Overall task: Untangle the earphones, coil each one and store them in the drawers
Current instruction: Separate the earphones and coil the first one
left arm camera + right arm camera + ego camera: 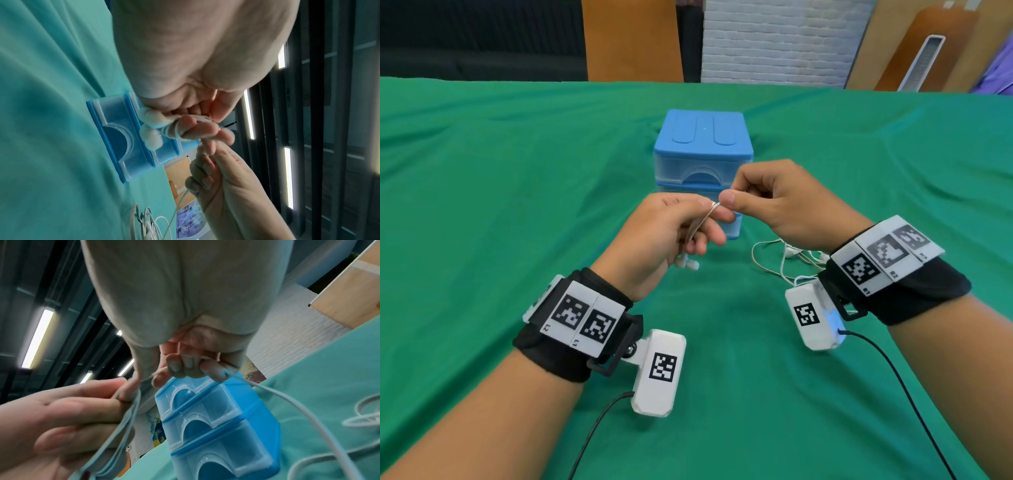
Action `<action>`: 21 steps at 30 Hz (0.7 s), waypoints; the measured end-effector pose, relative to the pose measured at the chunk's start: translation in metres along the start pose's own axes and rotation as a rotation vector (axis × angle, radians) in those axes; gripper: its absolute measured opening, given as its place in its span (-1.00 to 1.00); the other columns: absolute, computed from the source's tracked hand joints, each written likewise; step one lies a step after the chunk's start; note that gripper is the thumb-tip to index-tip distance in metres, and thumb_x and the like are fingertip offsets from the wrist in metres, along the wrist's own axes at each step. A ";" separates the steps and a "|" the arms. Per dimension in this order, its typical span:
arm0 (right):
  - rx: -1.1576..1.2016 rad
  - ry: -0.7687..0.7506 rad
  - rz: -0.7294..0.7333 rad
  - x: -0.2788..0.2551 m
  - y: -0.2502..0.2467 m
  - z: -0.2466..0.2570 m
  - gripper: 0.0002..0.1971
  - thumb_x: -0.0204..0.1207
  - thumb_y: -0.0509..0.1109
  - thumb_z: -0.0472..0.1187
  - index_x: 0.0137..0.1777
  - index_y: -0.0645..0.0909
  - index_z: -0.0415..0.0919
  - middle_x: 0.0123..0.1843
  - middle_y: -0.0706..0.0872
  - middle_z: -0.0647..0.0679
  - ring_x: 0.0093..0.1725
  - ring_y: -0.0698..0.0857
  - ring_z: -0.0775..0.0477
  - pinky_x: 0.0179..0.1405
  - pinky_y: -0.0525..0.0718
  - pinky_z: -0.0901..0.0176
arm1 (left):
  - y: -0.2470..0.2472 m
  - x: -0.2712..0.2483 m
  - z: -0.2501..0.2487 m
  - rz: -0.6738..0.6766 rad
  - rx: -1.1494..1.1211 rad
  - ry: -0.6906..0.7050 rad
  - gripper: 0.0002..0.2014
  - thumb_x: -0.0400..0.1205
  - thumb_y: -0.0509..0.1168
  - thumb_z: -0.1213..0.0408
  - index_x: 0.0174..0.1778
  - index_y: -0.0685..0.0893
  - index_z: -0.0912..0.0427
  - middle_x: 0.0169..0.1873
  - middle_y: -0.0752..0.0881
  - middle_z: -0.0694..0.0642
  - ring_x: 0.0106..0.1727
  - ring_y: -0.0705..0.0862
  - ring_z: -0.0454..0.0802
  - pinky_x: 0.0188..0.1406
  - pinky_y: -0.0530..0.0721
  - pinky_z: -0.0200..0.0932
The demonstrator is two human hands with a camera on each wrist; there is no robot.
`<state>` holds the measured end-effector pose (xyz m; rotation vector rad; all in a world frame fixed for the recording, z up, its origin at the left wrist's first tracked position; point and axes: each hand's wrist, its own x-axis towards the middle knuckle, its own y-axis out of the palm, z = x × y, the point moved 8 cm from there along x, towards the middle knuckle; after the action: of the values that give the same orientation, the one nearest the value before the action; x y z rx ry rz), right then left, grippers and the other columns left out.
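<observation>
My left hand (707, 224) is raised in front of the blue drawer unit (703, 144). It holds a white earphone cable (700, 222) looped in a coil around its fingers. Two earbuds (688, 263) hang below that hand, and they also show as earbuds (151, 132) in the left wrist view. My right hand (729, 199) pinches the same cable at the top of the coil. From the right hand's fingers (185, 365) the cable's free length (287, 404) trails down to the cloth. The coil loops (127, 417) cross my left hand (72, 415).
A second white earphone set (787, 257) lies tangled on the green cloth (517, 205) under my right wrist. The drawer unit (216, 426) has three translucent drawers, all pushed in. Black camera leads (893, 377) run off both wrists toward me.
</observation>
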<state>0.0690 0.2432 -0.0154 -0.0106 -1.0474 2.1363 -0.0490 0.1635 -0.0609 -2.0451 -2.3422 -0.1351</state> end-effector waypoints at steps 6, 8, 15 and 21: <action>0.102 -0.021 0.017 -0.002 0.011 -0.003 -0.65 0.72 0.33 -0.10 -0.23 0.56 -0.33 -0.50 0.28 0.11 -0.49 0.20 0.14 -0.51 0.20 0.33 | 0.002 -0.001 0.000 0.015 -0.072 0.002 -0.59 0.83 0.11 0.20 0.08 0.76 0.46 -0.57 0.44 0.03 -0.51 0.38 -0.07 -0.57 0.36 -0.21; 0.093 0.011 0.036 -0.003 0.018 -0.006 -0.66 0.74 0.29 -0.07 -0.15 0.65 -0.32 -0.52 0.29 0.13 -0.52 0.22 0.13 -0.52 0.23 0.28 | 0.001 -0.001 -0.005 -0.003 -0.158 0.022 -0.68 0.82 0.14 0.28 0.13 0.70 0.46 -0.49 0.64 0.03 -0.49 0.52 -0.12 -0.53 0.53 -0.27; -0.148 -0.032 0.359 -0.022 0.050 0.022 -0.78 0.74 0.29 -0.15 -0.10 0.73 -0.07 -0.44 0.48 0.11 -0.46 0.41 0.15 -0.41 0.39 0.36 | -0.013 0.001 -0.012 -0.141 -0.373 0.147 -0.64 0.75 0.21 0.52 0.49 0.48 0.43 0.11 0.84 0.29 -0.07 0.83 -0.07 -0.01 0.76 -0.27; -0.164 -0.042 0.488 -0.031 0.047 0.044 -0.75 0.73 0.30 -0.18 -0.09 0.77 -0.16 -0.53 0.44 0.13 -0.49 0.49 0.23 -0.43 0.40 0.42 | -0.013 0.000 -0.016 -0.149 -0.013 0.232 -0.62 0.76 0.16 0.58 0.52 0.48 0.37 0.05 0.84 0.22 -0.07 0.83 -0.07 -0.03 0.73 -0.25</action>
<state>0.0483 0.1762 -0.0279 -0.3324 -1.3488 2.4786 -0.0625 0.1608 -0.0453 -1.7503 -2.3501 -0.3703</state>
